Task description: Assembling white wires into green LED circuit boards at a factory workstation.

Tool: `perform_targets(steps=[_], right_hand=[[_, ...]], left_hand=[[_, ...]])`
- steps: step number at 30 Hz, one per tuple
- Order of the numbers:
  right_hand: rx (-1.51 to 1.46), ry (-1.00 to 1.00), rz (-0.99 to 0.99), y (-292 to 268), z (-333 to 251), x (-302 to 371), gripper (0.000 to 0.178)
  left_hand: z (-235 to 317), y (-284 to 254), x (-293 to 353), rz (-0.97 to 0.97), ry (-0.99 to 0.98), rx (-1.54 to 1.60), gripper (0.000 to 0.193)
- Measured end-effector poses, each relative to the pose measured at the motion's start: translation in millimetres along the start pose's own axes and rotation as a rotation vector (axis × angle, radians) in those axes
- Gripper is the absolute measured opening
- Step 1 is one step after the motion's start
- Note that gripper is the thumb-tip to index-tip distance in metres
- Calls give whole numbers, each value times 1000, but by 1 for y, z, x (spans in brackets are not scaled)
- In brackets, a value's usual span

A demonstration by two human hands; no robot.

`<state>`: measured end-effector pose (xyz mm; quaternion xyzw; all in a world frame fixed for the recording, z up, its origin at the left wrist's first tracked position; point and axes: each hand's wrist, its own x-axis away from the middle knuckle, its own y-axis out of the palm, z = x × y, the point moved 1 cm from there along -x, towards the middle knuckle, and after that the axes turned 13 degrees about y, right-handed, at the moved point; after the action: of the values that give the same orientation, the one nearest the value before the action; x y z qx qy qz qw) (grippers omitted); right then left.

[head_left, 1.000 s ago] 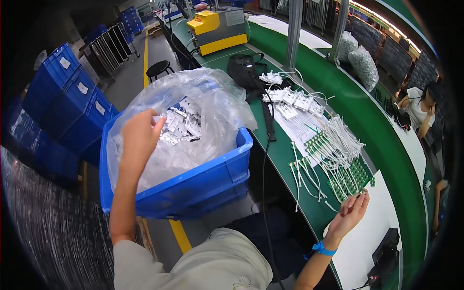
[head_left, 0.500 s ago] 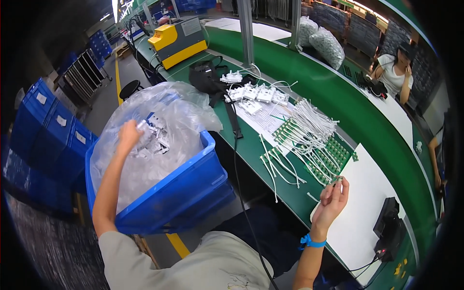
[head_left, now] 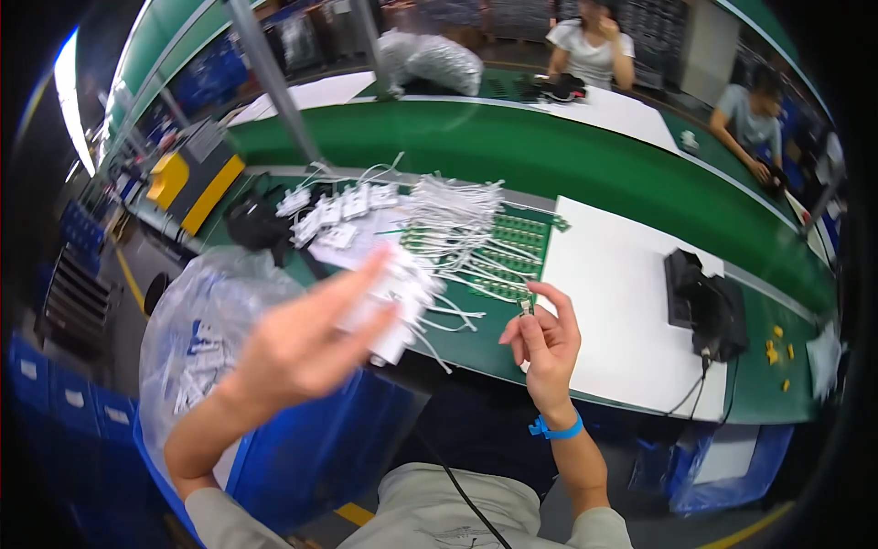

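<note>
My left hand (head_left: 297,343), blurred by motion, is closed on a white plastic housing (head_left: 395,316) in front of the bench. My right hand (head_left: 546,352), with a blue band at its wrist, pinches a small green circuit board (head_left: 526,307) above the front of the white sheet. Behind my hands, green circuit board panels (head_left: 517,240) lie on the bench with a bundle of white cables (head_left: 455,203) on them. More white housings with cables (head_left: 343,209) lie to the left. White parts (head_left: 203,371) sit inside a clear plastic bag (head_left: 174,311) in the blue bin (head_left: 302,457).
On the white sheet (head_left: 604,339) at right stands a black device (head_left: 704,302) with cords. Small yellow pieces (head_left: 775,349) lie beyond it. A yellow-and-grey machine (head_left: 195,178) stands at the bench's far left. Two people sit across the green divider (head_left: 457,135).
My left hand has come out of the bagged bin and across to the bench, carrying the white housing. My right hand still pinches the small board. The view has swung right.
</note>
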<state>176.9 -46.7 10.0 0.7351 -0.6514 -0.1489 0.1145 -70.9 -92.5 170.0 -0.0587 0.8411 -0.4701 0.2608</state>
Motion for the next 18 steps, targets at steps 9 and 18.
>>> perform_targets(steps=[9,18], right_hand=[[122,-260,311,-68,-73,8,7],[-39,-347,280,-101,-110,-3,10]], left_hand=[[29,103,-126,306,28,398,51],[66,132,-189,595,-13,723,41]])
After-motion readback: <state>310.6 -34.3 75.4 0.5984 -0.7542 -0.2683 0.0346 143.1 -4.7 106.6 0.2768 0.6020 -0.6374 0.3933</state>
